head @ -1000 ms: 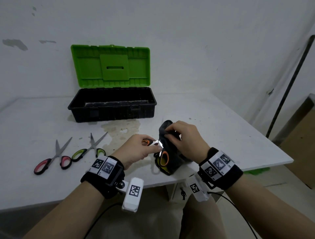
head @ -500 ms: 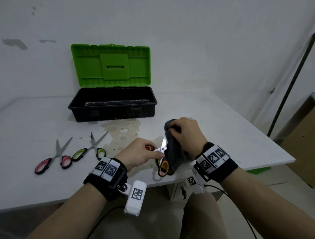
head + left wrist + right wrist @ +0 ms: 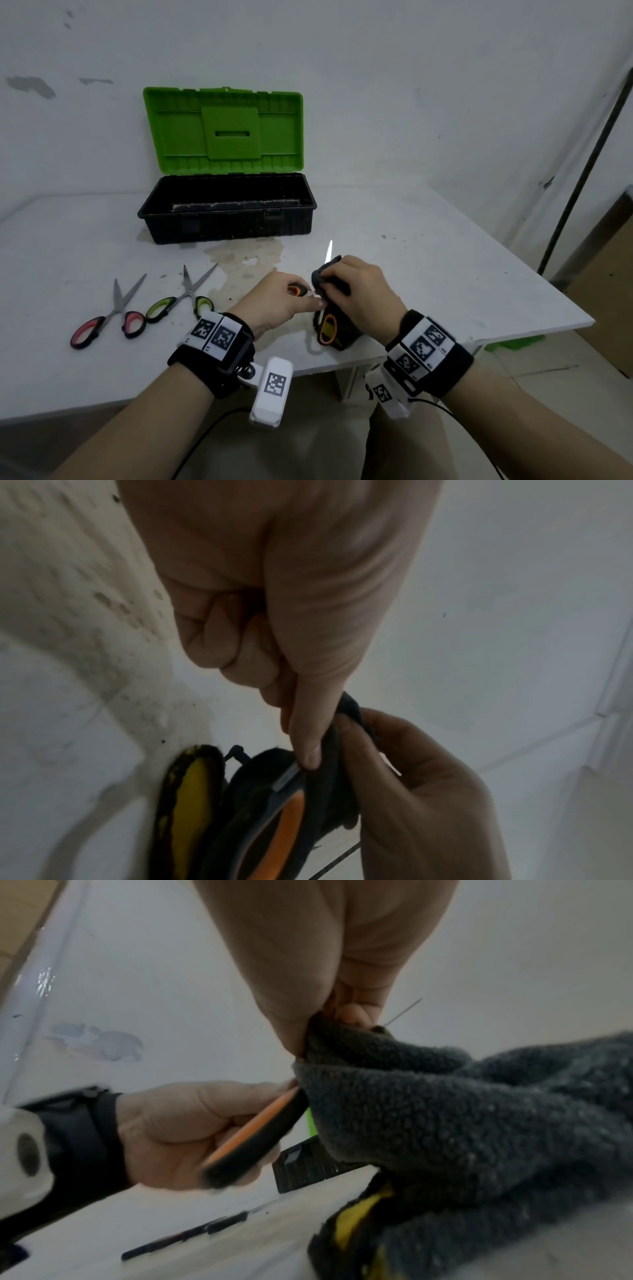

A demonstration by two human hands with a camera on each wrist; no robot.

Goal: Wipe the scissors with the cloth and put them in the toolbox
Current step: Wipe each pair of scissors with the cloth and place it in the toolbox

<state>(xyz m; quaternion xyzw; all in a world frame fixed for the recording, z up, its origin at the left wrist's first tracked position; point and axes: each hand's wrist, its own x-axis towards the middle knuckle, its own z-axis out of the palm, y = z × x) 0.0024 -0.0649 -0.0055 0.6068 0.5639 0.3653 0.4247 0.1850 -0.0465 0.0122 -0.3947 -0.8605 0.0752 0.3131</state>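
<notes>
My left hand [image 3: 287, 303] grips the orange-handled scissors [image 3: 327, 329] by one handle loop near the table's front edge; the other loop hangs below. Their blade tip [image 3: 330, 249] points up and away. My right hand [image 3: 356, 291] pinches the dark grey cloth [image 3: 323, 274] around the blade. In the right wrist view the fleecy cloth [image 3: 445, 1110] is bunched under my fingers beside the orange and black handle [image 3: 253, 1137]. The left wrist view shows my thumb [image 3: 308, 723] on the scissors' pivot, against the cloth [image 3: 329, 750]. The black toolbox [image 3: 227, 209] stands open at the back, green lid [image 3: 224, 130] up.
Two more pairs of scissors lie on the left of the white table [image 3: 445, 274]: a pink-handled pair [image 3: 109, 315] and a green-handled pair [image 3: 181, 296]. A brownish stain [image 3: 245, 263] sits in front of the toolbox. The table's right corner and front edge are close to my wrists.
The scissors turned so that the blade now points up and away, its tip bare above the cloth. My right hand slid down the blade with the cloth toward the pivot.
</notes>
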